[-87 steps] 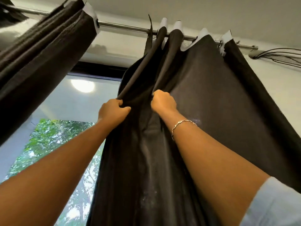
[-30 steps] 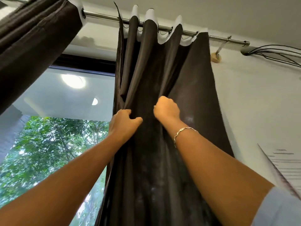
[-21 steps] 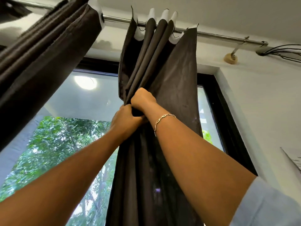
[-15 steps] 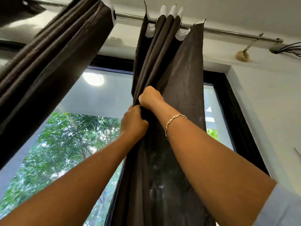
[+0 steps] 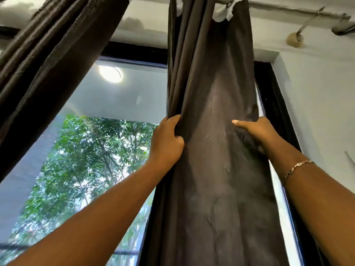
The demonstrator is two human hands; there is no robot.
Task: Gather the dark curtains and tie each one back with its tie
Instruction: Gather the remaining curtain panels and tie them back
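A dark brown curtain [image 5: 215,131] hangs bunched in folds from the rod, in front of the window's right side. My left hand [image 5: 167,141] grips the stacked folds at the curtain's left edge. My right hand [image 5: 257,129] holds the curtain's right edge, thumb lying across the front of the cloth and fingers hidden behind it. A second dark curtain [image 5: 48,60] hangs gathered at the upper left. No tie is in view.
The metal curtain rod [image 5: 288,11] runs along the top, held by a wall bracket [image 5: 294,37] at the right. The black window frame [image 5: 274,96] stands right of the curtain, with white wall beyond. Trees show through the glass [image 5: 86,160].
My right hand has left the bunched folds and moved right to the curtain's right edge. My left hand still holds the gathered folds. The view has closed in on the curtain.
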